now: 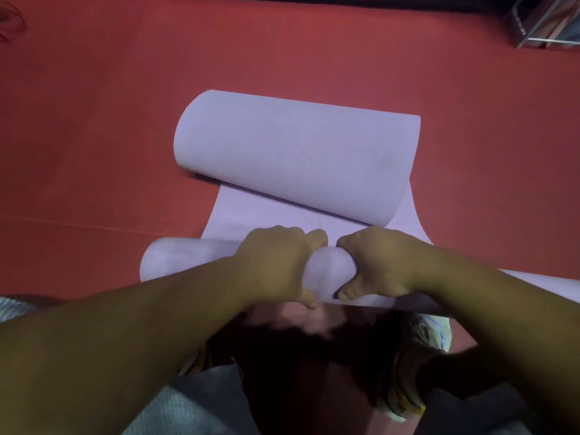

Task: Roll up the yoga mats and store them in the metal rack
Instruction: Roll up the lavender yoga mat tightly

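A pale lilac yoga mat (295, 158) lies on the red floor. Its far end curls up in a big loose roll, and its near end is wound into a tight roll (329, 271) running left to right. My left hand (276, 262) grips that tight roll from the left of its middle, fingers curled over the top and thumb underneath. My right hand (373, 265) grips it just beside, thumb tucked under the front. A short flat strip of mat shows between the two rolls. The metal rack (546, 23) stands at the far right corner, partly cut off.
Red floor covering (110, 120) spreads all around, with a seam line at the left. My knees and a shoe (405, 387) sit close below the roll. A dark band runs along the far edge.
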The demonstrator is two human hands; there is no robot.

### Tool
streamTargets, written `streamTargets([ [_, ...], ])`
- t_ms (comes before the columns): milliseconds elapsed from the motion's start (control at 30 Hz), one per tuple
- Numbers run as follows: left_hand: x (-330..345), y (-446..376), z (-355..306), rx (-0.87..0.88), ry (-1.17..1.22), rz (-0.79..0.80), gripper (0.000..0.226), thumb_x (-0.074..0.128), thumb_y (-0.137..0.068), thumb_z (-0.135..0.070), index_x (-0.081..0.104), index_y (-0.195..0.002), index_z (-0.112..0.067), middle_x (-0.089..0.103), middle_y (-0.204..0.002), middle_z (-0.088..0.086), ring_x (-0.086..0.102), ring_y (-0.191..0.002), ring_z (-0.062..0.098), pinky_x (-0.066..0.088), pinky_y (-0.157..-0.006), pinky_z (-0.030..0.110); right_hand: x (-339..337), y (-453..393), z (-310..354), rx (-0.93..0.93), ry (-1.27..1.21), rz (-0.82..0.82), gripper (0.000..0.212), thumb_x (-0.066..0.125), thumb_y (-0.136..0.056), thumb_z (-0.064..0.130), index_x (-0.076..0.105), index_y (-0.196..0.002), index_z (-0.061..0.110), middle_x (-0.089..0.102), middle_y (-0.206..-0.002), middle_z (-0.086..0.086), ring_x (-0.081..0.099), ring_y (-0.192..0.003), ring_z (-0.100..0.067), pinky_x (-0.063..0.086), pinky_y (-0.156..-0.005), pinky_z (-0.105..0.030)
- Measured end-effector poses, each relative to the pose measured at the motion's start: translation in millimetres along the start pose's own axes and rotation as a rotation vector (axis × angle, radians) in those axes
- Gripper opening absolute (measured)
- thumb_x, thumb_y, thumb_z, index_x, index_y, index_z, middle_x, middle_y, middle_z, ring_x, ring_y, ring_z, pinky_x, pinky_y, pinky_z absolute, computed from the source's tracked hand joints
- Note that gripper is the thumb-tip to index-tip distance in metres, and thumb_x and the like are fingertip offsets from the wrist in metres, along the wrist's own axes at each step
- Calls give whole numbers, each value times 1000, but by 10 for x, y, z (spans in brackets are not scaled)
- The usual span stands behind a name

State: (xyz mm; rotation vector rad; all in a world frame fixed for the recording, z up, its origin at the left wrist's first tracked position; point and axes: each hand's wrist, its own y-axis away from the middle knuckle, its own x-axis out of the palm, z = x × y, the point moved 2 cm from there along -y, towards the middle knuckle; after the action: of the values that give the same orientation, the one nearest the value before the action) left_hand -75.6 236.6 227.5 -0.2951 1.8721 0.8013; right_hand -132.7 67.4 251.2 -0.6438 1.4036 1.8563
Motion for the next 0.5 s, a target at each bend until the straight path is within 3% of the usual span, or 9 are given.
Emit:
streamTargets([
  [100, -14, -6, 24, -12, 27, 93, 65, 78, -65, -65, 50, -114, -36, 65, -102, -10, 59, -88, 17, 49, -74, 34, 18, -8, 34, 2, 0, 22, 49, 78, -67, 63, 56, -99, 34, 63, -95, 12, 62, -89, -18, 55, -82, -41],
  [200, -63, -47, 76, -14, 113, 142, 52, 80, -66, -60, 54, -105, -38, 66, -100, -12, 61, -89, 16, 53, -78, 34, 59, -17, 110, 3, 47, -64, 61, 83, -63, 61, 49, -104, 32, 62, -97, 9, 61, -90, -20, 54, -79, -39],
  [333, -90, -89, 101, 5, 181, 277, 57, 84, -68, -53, 57, -113, -32, 65, -106, -11, 61, -94, 18, 54, -82, 36, 163, -29, 149, -16, 120, -108, 62, 83, -67, 57, 46, -108, 29, 63, -98, 5, 62, -89, -23, 54, -74, -39],
  [500, -65, -40, 53, 19, -30, 66, 71, 80, -62, -63, 44, -118, -37, 63, -102, -10, 61, -88, 18, 51, -73, 35, 138, -36, 43, -5, -58, -83, 44, 77, -71, 60, 53, -100, 37, 64, -90, 12, 62, -85, -16, 56, -78, -37],
])
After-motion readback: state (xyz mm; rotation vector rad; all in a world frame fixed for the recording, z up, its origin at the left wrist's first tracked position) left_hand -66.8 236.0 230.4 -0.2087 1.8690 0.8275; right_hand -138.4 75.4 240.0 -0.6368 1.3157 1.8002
